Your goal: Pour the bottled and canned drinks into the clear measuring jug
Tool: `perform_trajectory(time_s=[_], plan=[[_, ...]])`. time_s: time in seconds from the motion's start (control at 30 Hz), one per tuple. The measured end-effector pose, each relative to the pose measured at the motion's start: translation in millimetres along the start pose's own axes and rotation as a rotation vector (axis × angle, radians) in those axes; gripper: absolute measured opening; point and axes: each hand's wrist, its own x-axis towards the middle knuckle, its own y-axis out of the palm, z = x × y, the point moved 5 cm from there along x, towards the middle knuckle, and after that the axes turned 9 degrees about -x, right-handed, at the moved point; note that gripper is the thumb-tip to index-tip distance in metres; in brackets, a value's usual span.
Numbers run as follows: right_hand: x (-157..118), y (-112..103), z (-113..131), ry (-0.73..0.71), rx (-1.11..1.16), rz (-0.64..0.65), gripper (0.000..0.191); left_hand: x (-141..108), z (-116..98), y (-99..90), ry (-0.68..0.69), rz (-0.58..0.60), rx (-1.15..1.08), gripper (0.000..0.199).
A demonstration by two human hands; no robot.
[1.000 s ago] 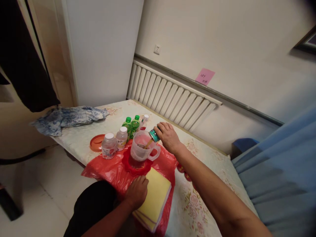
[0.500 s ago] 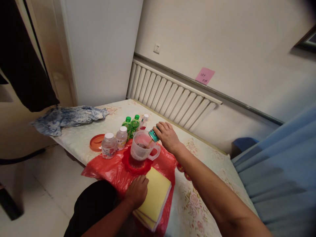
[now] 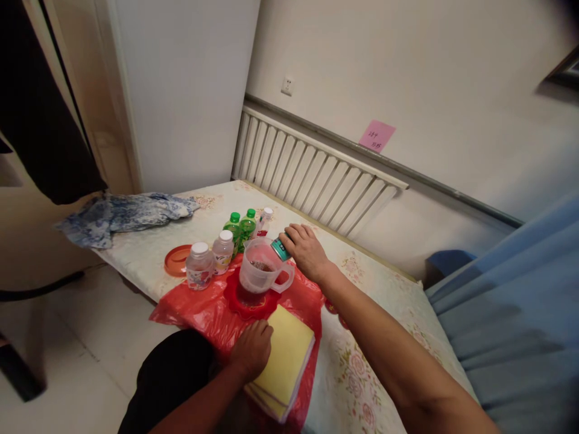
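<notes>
My right hand [image 3: 305, 248] is wrapped round a teal can [image 3: 281, 248], tipped over the rim of a clear plastic jug [image 3: 254, 277]. Dark, bubbly liquid shows inside the jug, which stands on a red scalloped dish [image 3: 237, 306]. The can's mouth is too small to make out. My left hand [image 3: 254, 349] rests with curled fingers at the left edge of a folded yellow cloth [image 3: 286, 355]; whether it grips the cloth cannot be made out. Both dish and cloth lie on a red plastic sheet [image 3: 194, 310].
Left of the jug stand two white-capped jars [image 3: 199, 271], with two green-capped bottles [image 3: 247, 228] and another white-capped bottle [image 3: 264, 222] behind. An orange lid [image 3: 176, 261] and a patterned cloth [image 3: 136, 212] lie farther left. Red round items [image 3: 330, 306] sit beside my right forearm.
The thin stream seen earlier below the can no longer shows. The can and my right hand have barely moved, and my left hand stays by the yellow cloth.
</notes>
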Motion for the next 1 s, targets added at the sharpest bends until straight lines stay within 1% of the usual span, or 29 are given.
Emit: perform_trajectory(time_s=[0.17, 0.3, 0.4, 0.47, 0.53, 0.6, 0.7, 0.77, 0.8, 0.87, 1.0], plan=[[-0.8, 3.9, 0.8, 0.012, 0.039, -0.002, 0.033, -0.7, 0.4, -0.1, 0.001, -0.011, -0.002, 0.018], [-3.4, 6.6, -1.0, 0.061, 0.113, -0.001, 0.034, -1.4, 0.3, 0.0, -0.002, -0.018, -0.003, 0.019], [-8.9, 14.5, -5.1, 0.125, 0.261, 0.0, 0.039, -1.7, 0.7, 0.6, 0.006, -0.031, -0.013, 0.02], [-14.6, 25.8, -11.1, 0.207, 0.406, -0.024, 0.048, -1.8, 1.9, 1.3, 0.006, -0.042, -0.022, 0.021], [-21.9, 44.2, -19.5, 0.333, 0.568, -0.067, 0.054, -1.8, 3.6, 2.1, 0.001, -0.052, -0.03, 0.021], [-30.9, 70.0, -28.4, 0.504, 0.722, -0.108, 0.056, -1.7, 5.1, 3.2, -0.002, -0.052, -0.038, 0.022], [-45.3, 118.8, -32.8, 0.791, 0.954, -0.104, 0.059, -2.2, 7.5, 6.8, -0.012, -0.042, -0.046, 0.024], [-51.0, 152.1, -25.2, 0.938, 1.147, -0.064, 0.06, -3.2, 10.5, 11.3, -0.015, -0.047, -0.039, 0.026], [-51.6, 167.0, -18.8, 0.986, 1.239, -0.045, 0.059, -3.9, 12.8, 14.3, -0.014, -0.057, -0.033, 0.027], [-47.3, 191.2, -4.5, 1.024, 1.352, -0.022, 0.056, -5.8, 19.2, 22.6, -0.005, -0.076, -0.025, 0.029], [-26.7, 224.4, 20.1, 1.042, 1.438, -0.028, 0.051, -9.7, 36.6, 45.2, 0.044, -0.068, -0.027, 0.032]])
